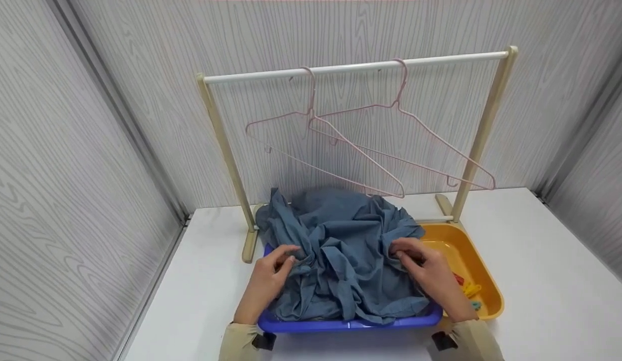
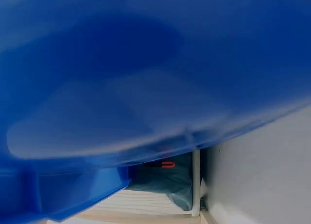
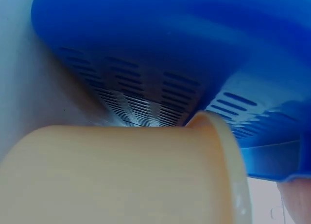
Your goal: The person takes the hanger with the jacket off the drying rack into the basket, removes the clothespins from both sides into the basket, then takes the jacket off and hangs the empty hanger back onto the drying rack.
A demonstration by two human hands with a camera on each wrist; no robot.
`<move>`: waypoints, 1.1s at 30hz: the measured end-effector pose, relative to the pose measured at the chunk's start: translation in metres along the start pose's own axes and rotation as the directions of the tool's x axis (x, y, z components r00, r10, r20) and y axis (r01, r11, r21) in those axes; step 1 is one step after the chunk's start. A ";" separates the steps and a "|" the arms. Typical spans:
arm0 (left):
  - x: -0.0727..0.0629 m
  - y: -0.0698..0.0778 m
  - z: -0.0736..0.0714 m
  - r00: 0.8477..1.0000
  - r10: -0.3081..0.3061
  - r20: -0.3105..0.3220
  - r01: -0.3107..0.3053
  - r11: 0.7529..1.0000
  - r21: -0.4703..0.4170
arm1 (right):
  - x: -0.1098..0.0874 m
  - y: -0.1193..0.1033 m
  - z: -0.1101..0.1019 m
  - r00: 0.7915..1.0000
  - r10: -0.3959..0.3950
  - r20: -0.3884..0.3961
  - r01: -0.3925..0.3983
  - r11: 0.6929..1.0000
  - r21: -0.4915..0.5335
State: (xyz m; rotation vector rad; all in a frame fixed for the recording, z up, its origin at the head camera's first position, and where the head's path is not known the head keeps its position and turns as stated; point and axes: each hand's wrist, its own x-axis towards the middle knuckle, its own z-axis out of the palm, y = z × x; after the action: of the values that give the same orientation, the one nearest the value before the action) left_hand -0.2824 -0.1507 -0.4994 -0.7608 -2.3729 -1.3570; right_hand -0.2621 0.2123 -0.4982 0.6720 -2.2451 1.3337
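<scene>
A crumpled grey-blue cloth [image 1: 351, 240] is heaped in a blue basket [image 1: 351, 326] and spills over its back; its exact kind cannot be made out. At the left side of the heap, my left hand [image 1: 266, 281] pinches a fold between thumb and fingers. My right hand [image 1: 431, 273] grips another fold on the right side, fingertips partly hidden in the cloth. The left wrist view is mostly filled by the basket's outer wall [image 2: 146, 88], with a bit of cloth [image 2: 170, 180] beyond. In the right wrist view the basket's slotted side [image 3: 146, 83] shows.
Two pink wire hangers [image 1: 351, 143] [image 1: 416, 118] hang from the white bar of a rack [image 1: 456, 58] behind the basket. To the right, partly under my right forearm, a yellow tray [image 1: 496, 296] holds several small coloured clips [image 1: 471, 290]. Patterned panels surround the white table [image 1: 190, 301].
</scene>
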 end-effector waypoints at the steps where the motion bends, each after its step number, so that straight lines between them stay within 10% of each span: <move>1: 0.000 0.000 -0.001 1.000 -0.008 0.016 0.008 1.000 0.000 | 0.000 -0.005 -0.001 1.000 0.013 0.027 -0.013 1.000 0.006; 8: -0.001 0.006 0.003 0.968 0.001 0.250 -0.022 0.996 0.083 | -0.003 -0.009 0.000 0.947 0.060 0.316 -0.022 0.992 -0.123; 13: -0.002 0.009 0.002 0.951 0.016 0.307 -0.045 0.995 0.087 | -0.007 -0.007 0.001 0.929 0.082 0.362 -0.035 0.990 -0.133; 21: -0.002 0.009 -0.003 0.984 0.143 0.107 -0.145 0.989 0.009 | -0.006 -0.007 0.003 0.974 -0.080 0.214 0.096 0.993 -0.063; 27: -0.002 0.000 -0.014 0.977 0.198 -0.084 -0.194 0.980 0.054 | -0.002 -0.005 -0.004 0.988 -0.129 0.079 0.134 0.990 -0.054; 33: -0.001 -0.019 -0.032 0.983 0.097 -0.158 -0.080 0.990 0.113 | 0.001 0.004 -0.019 0.984 0.000 -0.178 -0.036 0.979 -0.201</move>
State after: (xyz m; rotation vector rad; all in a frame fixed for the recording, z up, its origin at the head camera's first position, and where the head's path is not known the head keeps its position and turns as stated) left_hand -0.2926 -0.1865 -0.4975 -0.6893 -2.2361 -1.1988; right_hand -0.2630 0.2310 -0.4916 0.4434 -2.2076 1.1048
